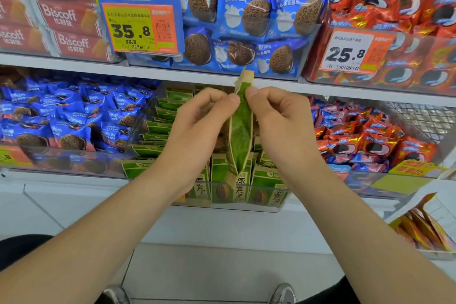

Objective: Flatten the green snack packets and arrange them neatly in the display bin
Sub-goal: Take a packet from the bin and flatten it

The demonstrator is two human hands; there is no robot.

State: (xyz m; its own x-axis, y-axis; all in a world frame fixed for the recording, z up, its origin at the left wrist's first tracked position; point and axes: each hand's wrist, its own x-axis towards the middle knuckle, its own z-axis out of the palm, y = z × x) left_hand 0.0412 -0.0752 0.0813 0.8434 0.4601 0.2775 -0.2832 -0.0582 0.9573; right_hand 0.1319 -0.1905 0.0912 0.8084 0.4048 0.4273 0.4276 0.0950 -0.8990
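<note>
— What does the shelving [74,69] carry?

— Clear bins, side by side on two levels. On the upper level there are red Biscoff packs [61,27] at the left. In the middle is a bin of blue cookie packets [246,15] with a price tag [138,29] reading 35.8 on its front. A bin of red cookie packets [407,7] sits at the right.

— And the lower level?

— A bin heaped with small blue packets [69,118] is at the left, and red and pink packets [357,138] are at the right. Between them is the display bin [222,206], clear-walled and holding green snack packets [158,128]. Those at the back and left lie stacked on a slant. Those at the front stand upright in a row against the front wall.

— Where is the packet the person has in hand?

— One green packet [240,131] is held upright above the middle of the display bin. It is seen edge-on, with its tan top seam pointing up toward the upper shelf edge. Its lower end dips among the front row; whether it touches those packets cannot be told.

— How do the person's hands sit?

— Both forearms reach in from below. The left hand [197,128] and right hand [283,126] flank the packet. Each thumb presses one side of its upper part, pinching it between them, and the other fingers curl inward.
</note>
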